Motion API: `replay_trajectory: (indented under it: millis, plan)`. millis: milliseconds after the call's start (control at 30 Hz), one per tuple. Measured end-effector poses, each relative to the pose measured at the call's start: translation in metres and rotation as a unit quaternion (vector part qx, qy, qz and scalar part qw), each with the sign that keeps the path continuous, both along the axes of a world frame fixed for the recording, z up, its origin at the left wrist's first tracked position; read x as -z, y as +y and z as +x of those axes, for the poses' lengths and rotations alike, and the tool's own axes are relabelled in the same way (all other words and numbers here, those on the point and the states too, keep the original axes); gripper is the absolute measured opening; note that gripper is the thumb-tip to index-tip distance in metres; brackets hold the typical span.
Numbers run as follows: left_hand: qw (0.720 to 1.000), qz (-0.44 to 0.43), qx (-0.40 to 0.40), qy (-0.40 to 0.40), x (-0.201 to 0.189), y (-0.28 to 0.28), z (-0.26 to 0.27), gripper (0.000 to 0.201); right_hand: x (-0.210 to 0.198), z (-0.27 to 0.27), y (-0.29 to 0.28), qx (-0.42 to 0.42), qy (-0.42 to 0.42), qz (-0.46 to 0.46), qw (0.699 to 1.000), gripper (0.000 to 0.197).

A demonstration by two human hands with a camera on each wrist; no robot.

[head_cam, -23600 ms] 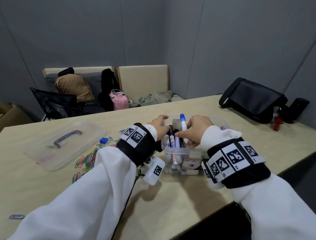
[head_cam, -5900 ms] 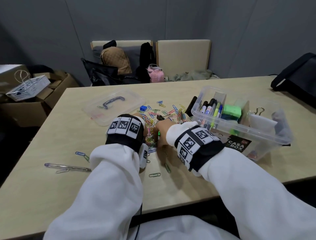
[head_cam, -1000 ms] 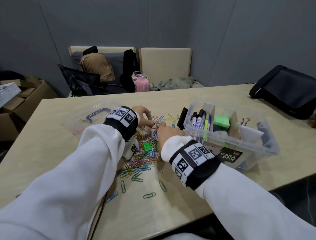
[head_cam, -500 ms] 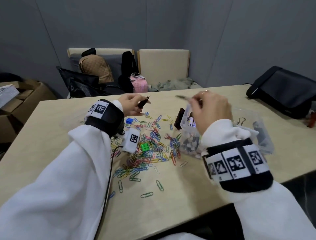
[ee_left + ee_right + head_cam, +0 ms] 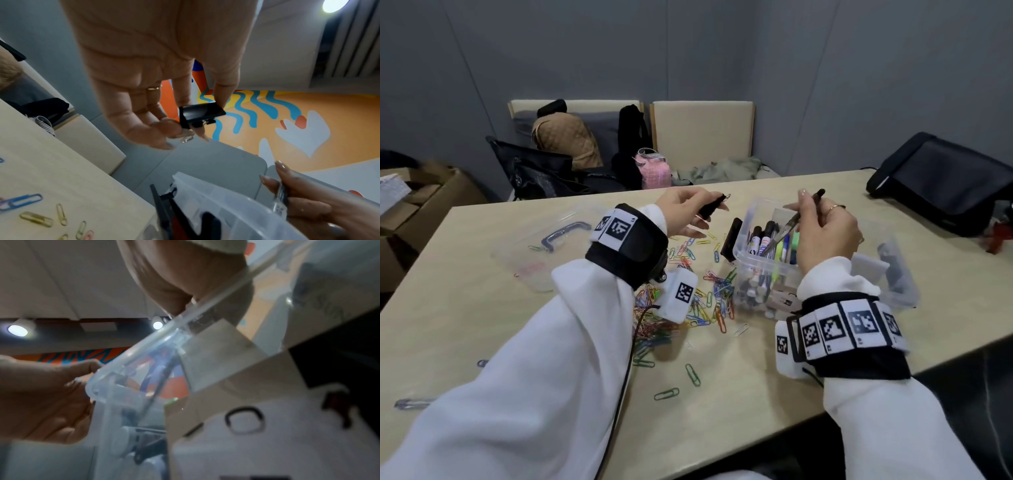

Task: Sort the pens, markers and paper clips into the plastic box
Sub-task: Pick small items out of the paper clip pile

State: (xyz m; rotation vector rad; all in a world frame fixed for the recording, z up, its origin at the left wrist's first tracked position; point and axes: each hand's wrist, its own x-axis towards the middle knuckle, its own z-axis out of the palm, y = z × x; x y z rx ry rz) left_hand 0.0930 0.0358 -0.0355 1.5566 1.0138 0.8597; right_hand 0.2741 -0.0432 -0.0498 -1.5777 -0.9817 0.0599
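Observation:
The clear plastic box (image 5: 893, 294) stands on the table at the right, with markers (image 5: 763, 236) upright in its left compartment. My right hand (image 5: 803, 205) hovers over that compartment and pinches a clear pen with a black cap (image 5: 816, 197), its tip angled down among the markers. My left hand (image 5: 709, 212) is raised left of the box and pinches a black binder clip (image 5: 714, 207) between thumb and fingers; the clip (image 5: 200, 113) shows plainly in the left wrist view. Several coloured paper clips (image 5: 698, 301) lie heaped on the table under my left wrist. The box rim (image 5: 164, 335) fills the right wrist view.
The box's clear lid (image 5: 551, 246) lies at the far left of the table. A black flat object (image 5: 731, 238) leans on the box's left wall. A black bag (image 5: 941, 181) sits at the far right. Another clear pen (image 5: 412, 404) lies near the left front edge. Chairs with bags stand behind.
Both hands rose from the paper clip heap, the left with the binder clip, the right with the pen. In the last half second the pen tipped from level to point down into the box.

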Motion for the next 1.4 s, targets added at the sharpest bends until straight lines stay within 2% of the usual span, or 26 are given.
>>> replay_trajectory:
  millis: [133,200,267,333,400,433,500,567,633,800,1000,1100,1167,1233,1400]
  plan:
    - [1.000,0.013,0.013,0.008,0.002,-0.004,0.007,0.026,0.003,-0.002,0.006,-0.008,-0.083,-0.124,0.989,0.042]
    - [1.000,0.011,0.018,0.008,0.003,-0.005,0.009,0.026,0.003,-0.003,0.009,-0.006,-0.115,-0.158,0.981,0.041]
    - [1.000,0.010,0.018,0.008,0.005,-0.005,0.010,0.026,0.003,-0.003,0.009,0.000,-0.110,-0.105,0.988,0.038]
    - [1.000,0.014,0.017,0.009,0.005,-0.005,0.009,0.026,0.002,-0.003,0.009,0.025,-0.109,0.007,0.994,0.031]
    - [1.000,0.023,0.013,0.013,0.004,-0.004,0.008,0.026,0.004,0.000,0.011,0.025,-0.143,0.049,0.988,0.022]
    - [1.000,0.025,0.011,0.014,0.003,-0.004,0.008,0.026,0.006,0.002,0.013,0.008,-0.163,0.020,0.986,0.018]
    - [1.000,0.028,0.010,0.011,0.003,-0.005,0.009,0.026,0.008,0.004,0.013,-0.050,-0.195,-0.129,0.971,0.016]
    - [0.999,0.033,0.009,0.009,0.004,-0.005,0.012,0.025,0.008,0.002,0.012,-0.090,-0.239,-0.270,0.928,0.024]
    - [0.999,0.035,0.011,0.009,0.005,-0.006,0.015,0.025,0.004,-0.001,0.008,-0.111,-0.247,-0.315,0.910,0.039]
    - [0.999,0.036,0.012,0.003,0.007,-0.007,0.025,0.018,-0.001,-0.007,-0.001,-0.116,-0.278,-0.360,0.883,0.079]
    - [0.999,0.045,0.000,-0.003,0.014,-0.009,0.031,0.012,-0.004,-0.010,-0.004,-0.088,-0.260,-0.343,0.898,0.078]
    - [0.998,0.063,-0.007,-0.009,0.018,-0.009,0.032,0.008,0.000,-0.005,-0.001,-0.046,-0.224,-0.246,0.942,0.061]
    - [0.996,0.088,-0.002,-0.016,0.019,-0.011,0.033,0.007,0.003,-0.001,0.001,-0.033,-0.163,-0.174,0.971,0.049]
    - [0.992,0.127,0.008,-0.019,0.019,-0.014,0.035,0.011,0.005,0.003,0.003,-0.037,-0.100,-0.123,0.987,0.045]
    - [0.977,0.212,0.029,0.017,0.017,-0.023,0.042,0.036,0.007,0.013,0.008,-0.057,0.002,-0.068,0.996,0.039]
